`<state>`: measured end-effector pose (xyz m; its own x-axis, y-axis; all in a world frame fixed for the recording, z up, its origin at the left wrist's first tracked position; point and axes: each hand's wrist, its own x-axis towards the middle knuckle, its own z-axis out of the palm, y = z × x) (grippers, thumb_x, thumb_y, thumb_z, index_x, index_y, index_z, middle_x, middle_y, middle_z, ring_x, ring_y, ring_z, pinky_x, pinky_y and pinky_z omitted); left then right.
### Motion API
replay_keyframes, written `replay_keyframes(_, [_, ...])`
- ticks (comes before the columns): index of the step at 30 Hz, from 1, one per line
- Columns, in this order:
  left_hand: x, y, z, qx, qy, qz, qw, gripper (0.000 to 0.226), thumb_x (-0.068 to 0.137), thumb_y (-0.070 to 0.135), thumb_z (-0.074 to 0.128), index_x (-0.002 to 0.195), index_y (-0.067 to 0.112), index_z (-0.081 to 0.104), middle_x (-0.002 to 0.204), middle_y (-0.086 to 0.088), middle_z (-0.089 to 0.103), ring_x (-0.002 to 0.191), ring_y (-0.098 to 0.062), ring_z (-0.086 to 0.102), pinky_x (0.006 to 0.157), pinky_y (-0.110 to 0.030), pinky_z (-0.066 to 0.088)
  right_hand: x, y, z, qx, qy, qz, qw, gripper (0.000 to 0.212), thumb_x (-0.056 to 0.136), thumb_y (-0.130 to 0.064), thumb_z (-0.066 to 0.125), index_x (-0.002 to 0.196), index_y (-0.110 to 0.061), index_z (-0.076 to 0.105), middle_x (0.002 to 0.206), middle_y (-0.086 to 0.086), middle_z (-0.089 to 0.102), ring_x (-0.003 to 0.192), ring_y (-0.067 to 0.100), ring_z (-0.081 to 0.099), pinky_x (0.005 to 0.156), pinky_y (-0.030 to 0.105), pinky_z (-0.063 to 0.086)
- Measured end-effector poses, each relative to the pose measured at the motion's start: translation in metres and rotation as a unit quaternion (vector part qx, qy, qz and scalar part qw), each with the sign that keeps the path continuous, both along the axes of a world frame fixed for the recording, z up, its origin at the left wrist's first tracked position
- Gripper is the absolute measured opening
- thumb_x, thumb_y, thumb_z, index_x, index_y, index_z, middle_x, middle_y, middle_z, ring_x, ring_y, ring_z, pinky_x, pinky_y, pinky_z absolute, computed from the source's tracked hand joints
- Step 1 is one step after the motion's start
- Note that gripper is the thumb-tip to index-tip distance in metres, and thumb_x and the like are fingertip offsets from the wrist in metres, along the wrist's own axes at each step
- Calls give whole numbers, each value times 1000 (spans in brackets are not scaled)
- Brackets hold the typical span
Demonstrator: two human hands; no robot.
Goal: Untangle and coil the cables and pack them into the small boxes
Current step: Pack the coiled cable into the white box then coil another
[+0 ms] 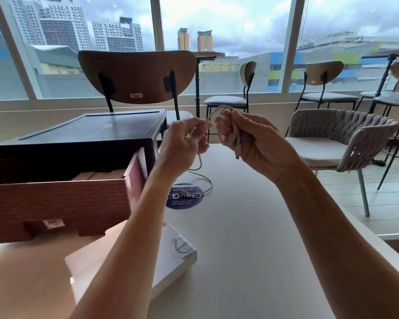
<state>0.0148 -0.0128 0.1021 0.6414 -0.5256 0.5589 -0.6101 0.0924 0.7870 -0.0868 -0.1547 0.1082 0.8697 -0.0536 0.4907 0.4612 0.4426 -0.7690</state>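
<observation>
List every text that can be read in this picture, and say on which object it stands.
"ClayGo": upside down on the round blue sticker on the white table.
"Let's keep our pantries clean": same sticker, smaller print.
Unreadable: label on the brown wooden chair back; label on the reddish wooden box; distant building sign.

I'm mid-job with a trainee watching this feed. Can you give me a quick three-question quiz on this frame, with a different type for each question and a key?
1. True or false: the left hand pinches a strand of the white cable.
2. Multiple choice: the wooden drawer is A) pulled open B) pushed fully shut C) lying on the floor.
3. Fill in: the coiled loops of the cable sit in the ___ hand.

Key: 1 true; 2 A; 3 right, as the right hand grips the loops.
</observation>
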Motion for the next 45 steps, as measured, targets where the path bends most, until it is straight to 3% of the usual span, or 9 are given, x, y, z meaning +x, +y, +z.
replay_keyframes(4, [-7,-5,-6,90,8,-32,995,24,102,10,51,122,9,65,78,-8,61,70,-16,65,71,-25,61,4,-3,0,91,-15,-69,993,20,94,-4,51,98,7,66,108,25,69,101,28,71,72,23,58])
replay_keyframes(10, [-22,-5,-7,255,-44,-87,962,34,104,10,47,133,20,59,78,-4,62,70,-14,60,73,-32,58,3,-20,-3,227,-6,-148,962,16,99,-4,51,102,7,62,127,31,58,86,22,73,72,24,59])
replay_keyframes(13, [-24,-5,-4,274,-96,-71,954,31,103,14,49,129,24,63,81,-3,66,76,-20,64,79,-36,57,3,-20,-5,79,45,-318,944,15,98,-3,53,99,5,66,118,29,65,101,31,70,90,36,58])
replay_keyframes(16, [-17,-2,0,266,-164,-47,949,24,101,18,54,117,24,71,84,3,70,84,-16,69,82,-35,57,3,-10,-6,-128,59,-444,885,21,101,-8,52,88,-10,69,104,24,70,103,38,67,95,51,53])
replay_keyframes(20, [-8,5,7,215,-203,-58,953,15,96,14,64,102,17,77,81,7,72,76,-4,65,71,-11,48,7,-6,-9,-320,64,-483,813,19,103,-21,49,94,-14,64,98,12,72,97,19,71,88,41,58])
replay_keyframes(24, [-3,9,13,169,-211,-29,963,12,93,19,68,91,28,76,77,15,70,76,1,62,69,-12,47,5,-5,-10,-351,89,-406,839,22,105,-13,44,100,2,59,87,3,71,73,-2,69,65,13,50])
replay_keyframes(29, [6,15,15,119,-212,10,970,7,91,22,70,89,26,75,80,15,70,77,1,62,72,-15,46,5,-7,-9,-334,95,-289,892,20,104,-4,41,93,-1,57,89,13,74,75,21,71,68,25,53])
replay_keyframes(40, [5,13,13,24,-237,82,968,15,87,35,73,83,21,73,76,14,69,76,-1,64,68,-6,45,-3,-6,-5,-309,95,-173,931,25,103,-5,42,98,7,63,91,15,69,65,9,54,60,16,46])
replay_keyframes(45, [6,9,9,22,-207,93,974,18,87,41,71,80,24,70,76,16,66,75,-2,62,65,-7,44,-6,-11,-6,-326,87,-150,929,25,100,-13,47,102,3,66,84,-1,71,66,6,52,62,14,46])
